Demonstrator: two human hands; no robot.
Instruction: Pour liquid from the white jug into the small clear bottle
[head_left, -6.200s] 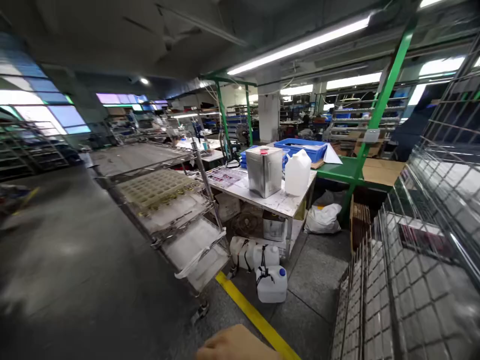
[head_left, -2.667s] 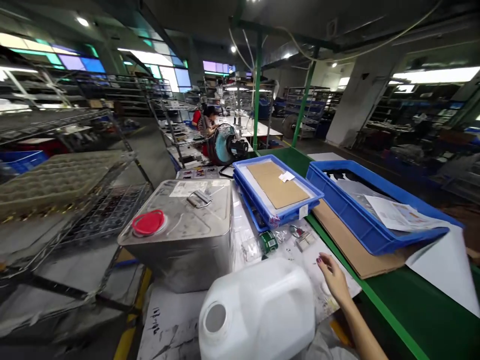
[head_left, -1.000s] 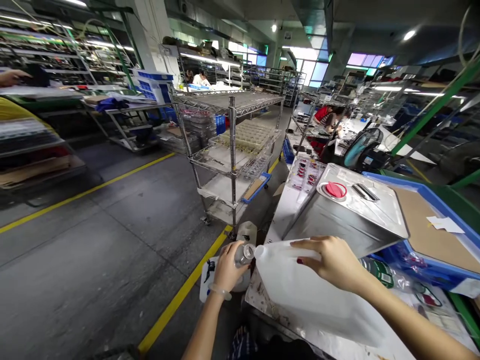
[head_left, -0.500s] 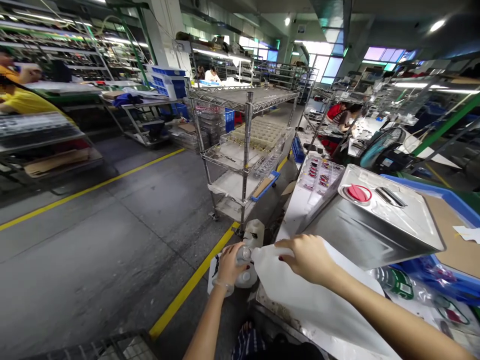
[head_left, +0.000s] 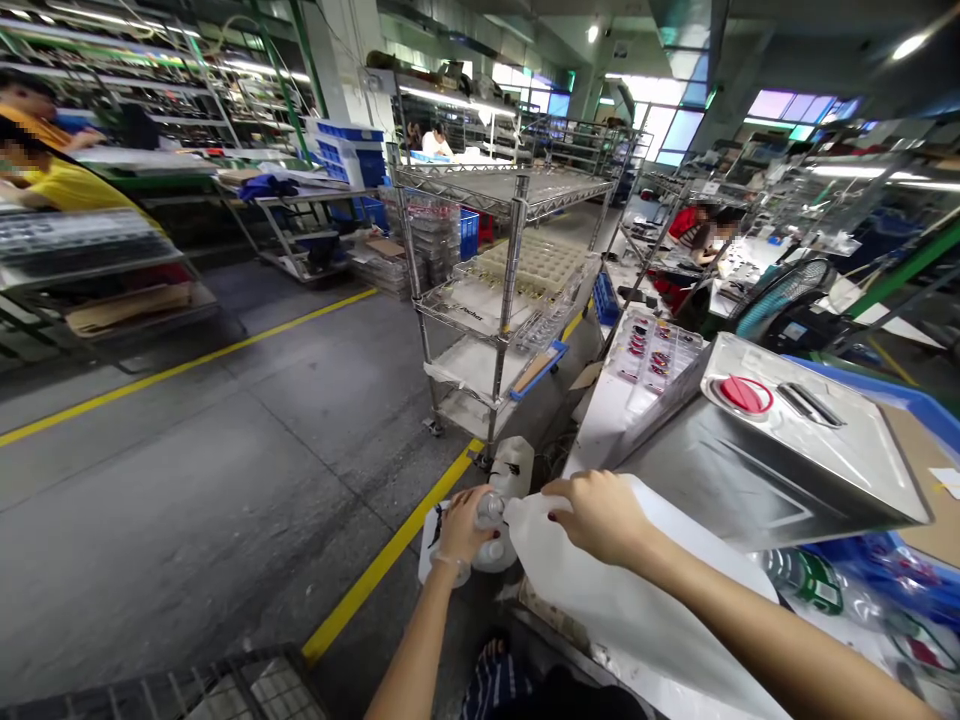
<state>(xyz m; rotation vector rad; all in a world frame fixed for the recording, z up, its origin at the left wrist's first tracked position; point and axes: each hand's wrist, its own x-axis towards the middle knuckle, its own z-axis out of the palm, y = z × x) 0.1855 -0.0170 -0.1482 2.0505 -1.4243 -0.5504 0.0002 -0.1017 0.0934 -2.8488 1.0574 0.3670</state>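
- The white plastic jug (head_left: 637,610) lies tipped over at the near edge of the white worktable (head_left: 609,405), its open neck pointing to 9 o'clock, out past the table edge.
- The right hand (head_left: 600,517) rests on the jug's upper shoulder just behind the neck, fingers curled down and pressed together over the plastic.
- The left hand (head_left: 460,525) is at 9 o'clock of the neck, fingers wrapped around a small clear bottle (head_left: 489,510) whose mouth sits right against the jug's spout.
- Below both hands, more white jugs (head_left: 513,470) stand on the floor, just beside the yellow floor line (head_left: 375,573).
- At 2 o'clock of the right hand stands a square metal can (head_left: 765,460) with a red cap (head_left: 745,393) on top, touching or nearly touching the jug.
- At 12 o'clock, beyond the floor jugs, a wire shelf trolley (head_left: 502,290) carries trays.
- A blue tray (head_left: 926,415) sits behind the can at 3 o'clock.
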